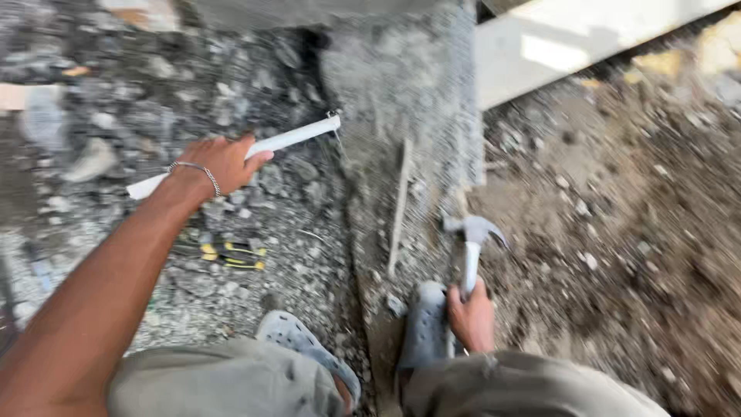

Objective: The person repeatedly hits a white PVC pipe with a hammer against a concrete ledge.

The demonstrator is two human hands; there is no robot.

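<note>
Grey rubble ground (pixel 231 100) spreads beneath me, bearing a yellow-and-black tool (pixel 231 253), a thin stick (pixel 399 205) along a concrete ridge (pixel 409 93), and brown loose dirt (pixel 617 232) beside it.

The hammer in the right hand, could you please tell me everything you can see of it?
The hammer is a claw type with a grey, metal-looking head and a pale, shiny shaft. The right hand grips the lower end of the shaft, so the handle's end is hidden. It stands roughly upright, head uppermost, over rubble beside a grey concrete strip, just above a grey perforated clog. Motion blur hides finer detail.
</note>
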